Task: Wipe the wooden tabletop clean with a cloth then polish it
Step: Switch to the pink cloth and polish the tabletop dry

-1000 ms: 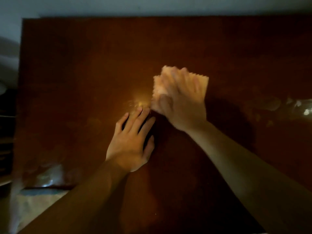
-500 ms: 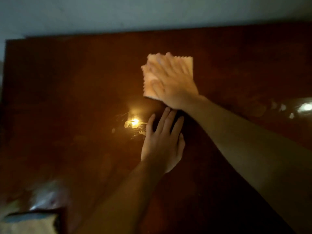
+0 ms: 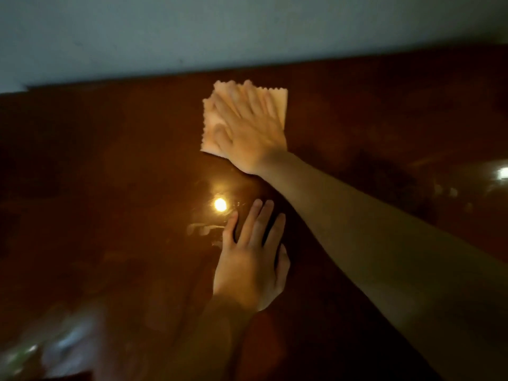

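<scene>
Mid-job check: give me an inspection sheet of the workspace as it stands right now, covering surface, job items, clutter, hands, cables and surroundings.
Surface: dark glossy wooden tabletop, dimly lit; a bright lamp reflection with pale smears just beside it, near the left fingertips.
Job's things: pale cloth with a zigzag edge, lying flat near the table's far edge.
Clutter: blurred pale patches at the near left corner; too smeared to identify.
Hands: right hand pressed flat on the cloth, fingers spread; left hand flat on the bare wood, fingers straight, holding nothing.
Cables: nothing seen.
Surroundings: plain pale wall behind the table; a second bright reflection at the right edge.
</scene>
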{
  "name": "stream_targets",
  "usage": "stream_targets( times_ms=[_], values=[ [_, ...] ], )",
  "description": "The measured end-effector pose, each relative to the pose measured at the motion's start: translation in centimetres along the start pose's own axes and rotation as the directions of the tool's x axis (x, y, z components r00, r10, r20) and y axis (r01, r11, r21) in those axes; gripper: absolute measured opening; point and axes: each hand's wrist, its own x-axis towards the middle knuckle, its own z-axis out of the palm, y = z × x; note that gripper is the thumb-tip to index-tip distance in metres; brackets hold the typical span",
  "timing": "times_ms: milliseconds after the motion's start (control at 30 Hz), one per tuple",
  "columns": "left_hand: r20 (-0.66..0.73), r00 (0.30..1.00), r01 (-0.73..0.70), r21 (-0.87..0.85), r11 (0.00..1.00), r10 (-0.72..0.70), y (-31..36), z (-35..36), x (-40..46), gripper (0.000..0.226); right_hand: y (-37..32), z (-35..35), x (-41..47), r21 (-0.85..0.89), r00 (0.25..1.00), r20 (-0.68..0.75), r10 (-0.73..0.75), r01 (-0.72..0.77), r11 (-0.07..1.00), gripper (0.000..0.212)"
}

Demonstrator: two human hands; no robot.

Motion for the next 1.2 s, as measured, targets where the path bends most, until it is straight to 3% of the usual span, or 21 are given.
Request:
stream_targets(
  times_ms=[100,167,267,400,533,600,667,733,833,933,1000,1100,1200],
  values=[
    [-0.028,1.000,-0.004,-0.028,1.000,0.003,0.0,0.0,0.0,0.054,4.2,-0.5,0.0,-0.099,0.998,-0.034,-0.051,0.048,0.994,0.062],
    [-0.043,0.999,-0.007,-0.058,0.998,0.004,0.0,0.0,0.0,0.053,8.6,-1.1,-0.1,-0.151,0.995,-0.092,0.042,-0.055,0.987,0.060],
    [-0.045,0.999,-0.006,-0.045,0.999,0.004,-0.1,0.1,0.1,0.054,13.4,-1.8,-1.2,-0.079,0.971,-0.116,0.209,-0.219,0.973,0.062],
    [-0.030,0.999,-0.013,-0.045,0.999,0.012,0.1,-0.2,0.2,0.055,9.7,-0.9,-1.5,-0.072,0.928,-0.164,0.335,-0.350,0.934,0.060],
    [0.006,1.000,-0.013,0.015,1.000,0.013,0.1,-0.4,0.2,0.057,2.9,1.6,-4.7,-0.056,0.985,-0.145,0.089,-0.098,0.994,0.061],
    [0.014,1.000,-0.012,0.035,0.999,0.012,0.2,-0.4,0.2,0.058,2.8,1.9,-6.1,-0.033,0.992,-0.126,0.017,-0.022,0.999,0.060],
    [0.012,1.000,-0.010,0.031,0.999,0.010,0.3,-0.4,0.1,0.057,5.6,1.1,-6.1,-0.142,0.998,-0.058,-0.001,-0.008,0.990,0.064],
    [0.000,1.000,-0.016,0.022,1.000,0.016,0.3,-0.4,0.1,0.056,9.9,-0.4,-5.9,-0.213,0.993,-0.074,0.091,-0.105,0.971,0.072],
    [-0.017,1.000,-0.025,0.021,0.999,0.026,0.2,-0.2,0.0,0.055,16.8,-1.5,-7.7,-0.128,0.949,-0.139,0.283,-0.300,0.945,0.069],
    [-0.021,0.999,-0.024,0.022,0.999,0.025,0.2,-0.3,0.0,0.055,16.3,-0.8,-8.6,-0.052,0.881,-0.153,0.448,-0.460,0.887,0.065],
    [-0.020,1.000,-0.018,0.009,1.000,0.018,0.3,-0.4,-0.1,0.056,12.2,-0.1,-8.8,-0.079,0.900,-0.177,0.399,-0.417,0.905,0.067],
    [-0.015,1.000,-0.015,0.026,1.000,0.016,0.4,-0.6,0.0,0.056,5.7,2.1,-10.7,-0.082,0.971,-0.156,0.181,-0.195,0.977,0.064],
    [-0.012,1.000,-0.012,0.039,0.999,0.013,0.5,-0.7,-0.1,0.055,6.1,2.0,-11.9,-0.033,0.989,-0.103,0.109,-0.113,0.993,0.061]
  ],
)
